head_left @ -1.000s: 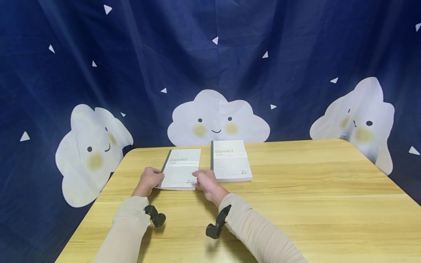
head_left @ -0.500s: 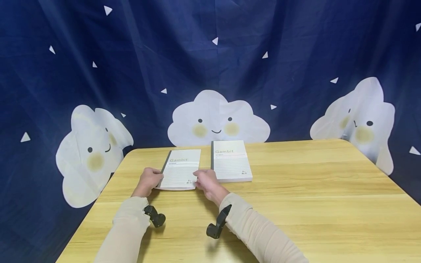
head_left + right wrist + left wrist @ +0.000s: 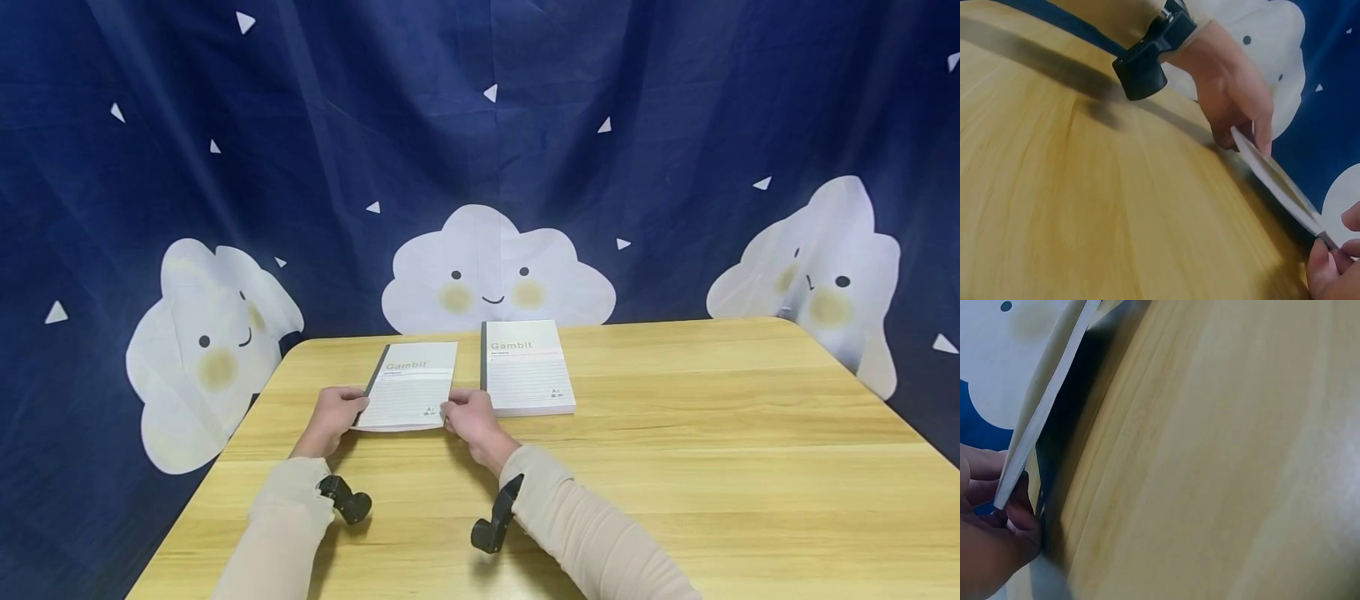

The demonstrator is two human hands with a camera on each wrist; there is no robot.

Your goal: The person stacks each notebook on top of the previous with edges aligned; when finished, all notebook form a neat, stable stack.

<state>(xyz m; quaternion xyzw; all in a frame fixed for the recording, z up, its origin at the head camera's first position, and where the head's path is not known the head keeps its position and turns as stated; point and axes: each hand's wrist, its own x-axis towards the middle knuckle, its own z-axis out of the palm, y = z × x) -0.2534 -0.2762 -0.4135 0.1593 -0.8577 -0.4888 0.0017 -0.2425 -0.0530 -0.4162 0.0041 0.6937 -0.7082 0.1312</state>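
A white notebook (image 3: 411, 387) with a dark spine and "Gambit" on its cover is held by both hands at its near corners. My left hand (image 3: 337, 417) pinches the spine side, thumb on top. On the opposite side, my right hand (image 3: 472, 419) pinches the near right corner. In the left wrist view, the left hand (image 3: 997, 531) has its fingers around the notebook's end (image 3: 1041, 412), with a dark gap between notebook and tabletop. Both hands grip the slightly bowed notebook (image 3: 1272, 181) in the right wrist view, its near edge raised.
A thicker "Gambit" notebook or stack (image 3: 528, 371) lies just right of the held one, close beyond the right hand. Both rest areas belong to a wooden table (image 3: 712, 458). A dark blue curtain (image 3: 675, 167) with smiling clouds hangs behind the table's far edge.
The held notebook's near edge has risen slightly. My left hand and forearm have shifted a little to the left, while the right hand keeps nearly the same place.
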